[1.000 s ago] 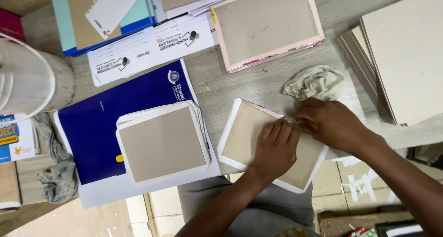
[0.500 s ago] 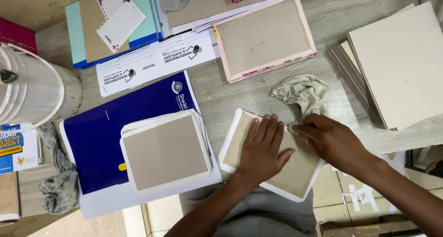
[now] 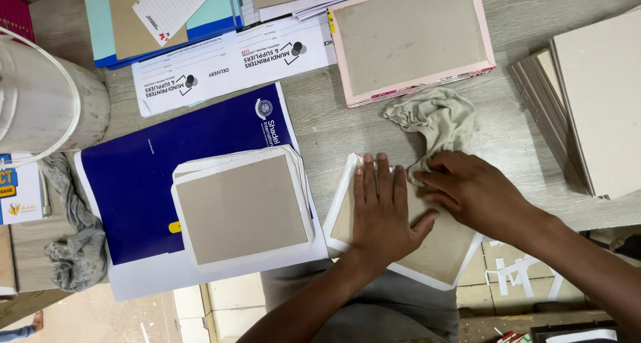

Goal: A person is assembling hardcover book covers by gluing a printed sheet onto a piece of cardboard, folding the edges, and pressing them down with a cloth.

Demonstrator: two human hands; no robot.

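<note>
Centrally, in the lower middle of the frame, the left hand (image 3: 382, 213) lies flat and released, fingers together and extended, palm pressed on the grey rectangular board wrapped in a white paper border (image 3: 449, 249). That board rests tilted on the grey wooden worktop (image 3: 320, 126), its lower corner overhanging the near edge. Just right of it, the right hand (image 3: 475, 195) rests with fingers loosely curled, fingertips touching both the board and the lower edge of the crumpled pale-green cloth (image 3: 435, 119); whether it pinches the cloth cannot be told.

Left of centre, a small stack of similar white-bordered grey boards (image 3: 242, 208) lies on a dark blue printed sheet (image 3: 143, 183), which in turn lies on a white sheet. Upper centre, a grey board with a pink border (image 3: 412, 39) sits well apart from the hands, just above the cloth. White printed paper slips (image 3: 234, 66) lie to its left, and a light-blue folder bearing a brown card and a lined white notepad (image 3: 167, 9) occupies the upper left. A white plastic bucket (image 3: 40, 99) stands at the left edge, with a grey rag (image 3: 77, 239) below it. At the right edge, a stack of plain grey boards (image 3: 587, 96) lies fanned on the worktop.
</note>
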